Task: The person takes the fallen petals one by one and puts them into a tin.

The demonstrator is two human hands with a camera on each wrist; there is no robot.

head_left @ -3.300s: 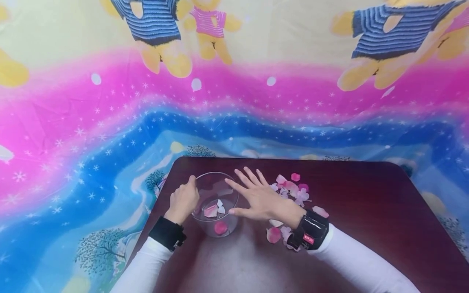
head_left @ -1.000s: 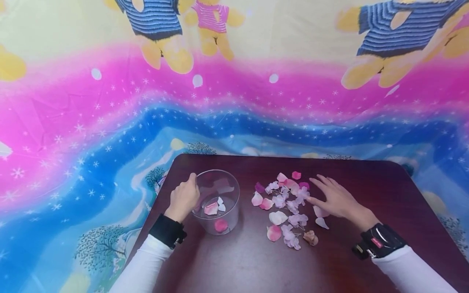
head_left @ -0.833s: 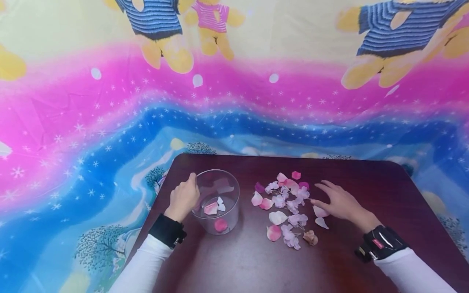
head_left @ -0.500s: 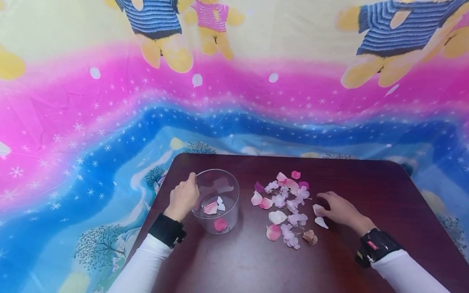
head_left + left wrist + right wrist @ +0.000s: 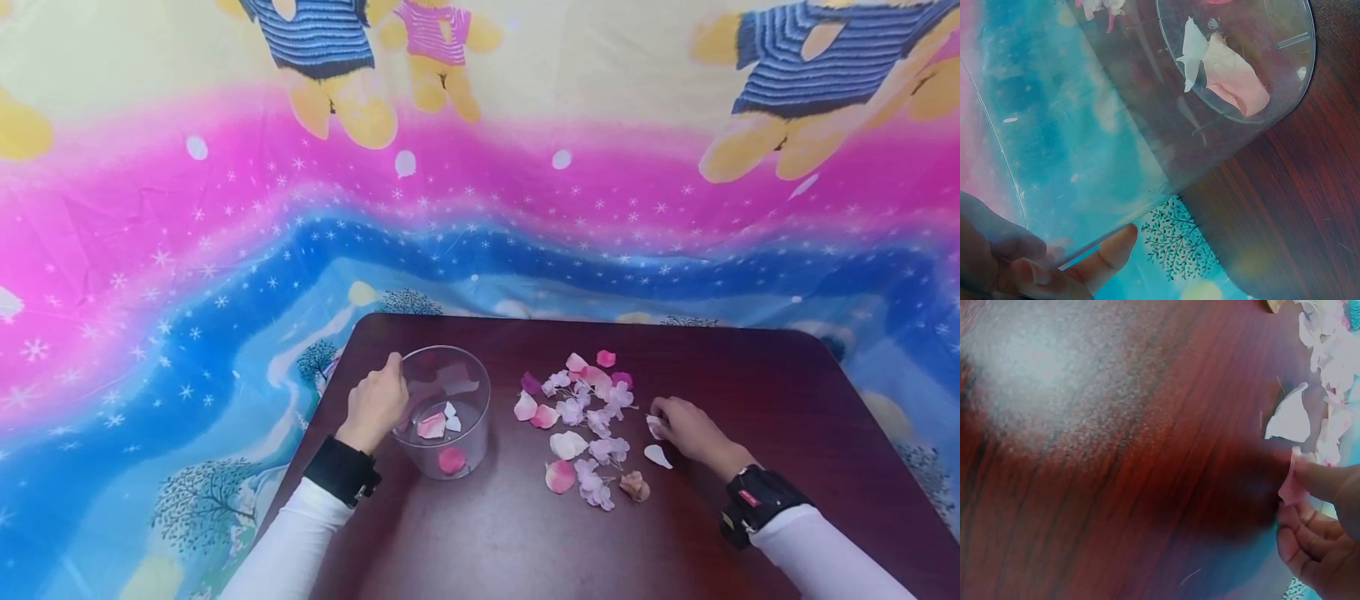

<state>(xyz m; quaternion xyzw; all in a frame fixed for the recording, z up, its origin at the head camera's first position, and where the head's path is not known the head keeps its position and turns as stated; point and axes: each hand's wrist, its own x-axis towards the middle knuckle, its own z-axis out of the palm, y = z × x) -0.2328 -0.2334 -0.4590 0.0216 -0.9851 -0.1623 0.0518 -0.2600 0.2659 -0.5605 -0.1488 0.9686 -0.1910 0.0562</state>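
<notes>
My left hand (image 5: 375, 404) grips the rim of a clear plastic bucket (image 5: 472, 446) that stands at the left of the table. In the left wrist view its fingers and thumb pinch the wall at the rim. A pink-and-white petal (image 5: 1235, 78) and small white pieces (image 5: 1192, 53) lie on the bucket's bottom, beside a round pink petal (image 5: 452, 460). On the right, my right hand (image 5: 693, 429) pinches a pale pink petal (image 5: 1292, 481) between thumb and fingers, low over the table. A white petal (image 5: 658, 456) lies just in front of that hand.
Pale lilac blossoms (image 5: 572, 412) on thin stems and several loose petals (image 5: 559, 477) are strewn mid-table, between bucket and right hand. A brownish curled petal (image 5: 635, 486) lies at their near right. Behind the dark wooden table (image 5: 750, 367) hangs a printed cloth (image 5: 480, 192).
The right hand has moved from the bucket's mouth, fingers spread, to the right side of the petals, then lowered and pinched the pale pink petal. The left hand keeps its grip on the bucket.
</notes>
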